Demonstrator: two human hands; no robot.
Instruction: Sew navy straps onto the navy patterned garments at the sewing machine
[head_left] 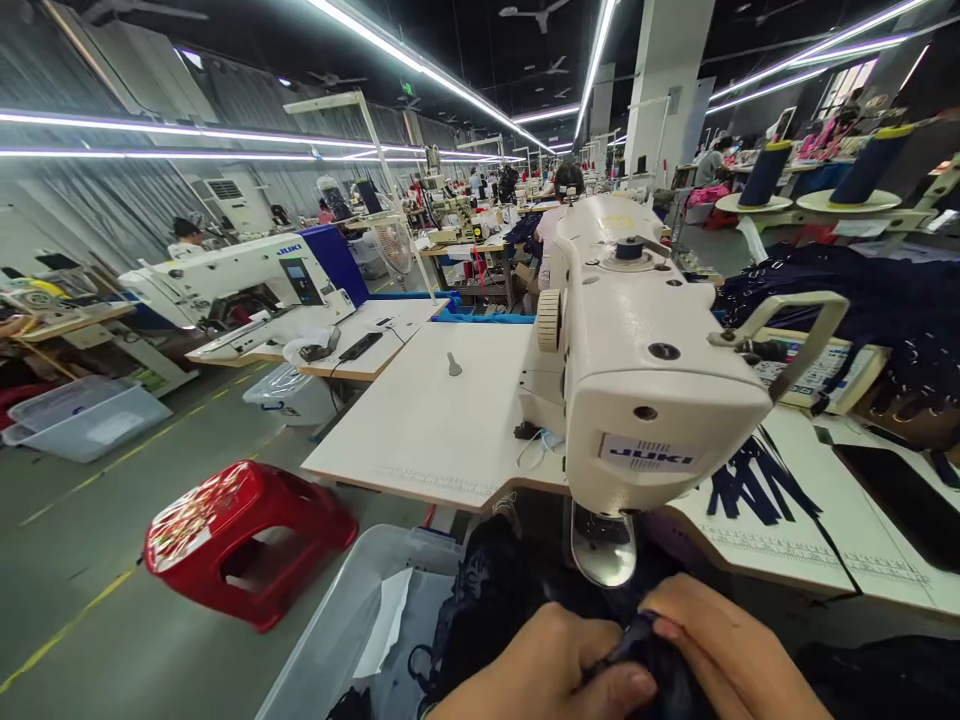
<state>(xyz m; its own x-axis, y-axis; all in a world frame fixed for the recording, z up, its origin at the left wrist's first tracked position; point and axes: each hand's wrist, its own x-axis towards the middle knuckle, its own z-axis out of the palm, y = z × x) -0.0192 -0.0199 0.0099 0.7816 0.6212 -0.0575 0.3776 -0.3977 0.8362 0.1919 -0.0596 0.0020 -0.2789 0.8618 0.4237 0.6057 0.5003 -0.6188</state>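
Note:
Both my hands are close together at the bottom of the view, just below the sewing machine (637,400). My left hand (555,665) pinches a dark navy fabric piece (634,640) between thumb and fingers. On its other side my right hand (720,640) grips the same fabric, fingers bent over it. The machine's shiny metal plate (606,552) sits right above my hands. More dark lace fabric (484,580) hangs to the left of them. The lower parts of the fabric are out of view.
A white table (420,430) carries a small metal piece (454,365). Navy straps (761,485) and a black phone (900,500) lie on the right. A clear plastic bin (337,630) and a red stool (247,540) stand at left. Behind is another sewing machine (247,270).

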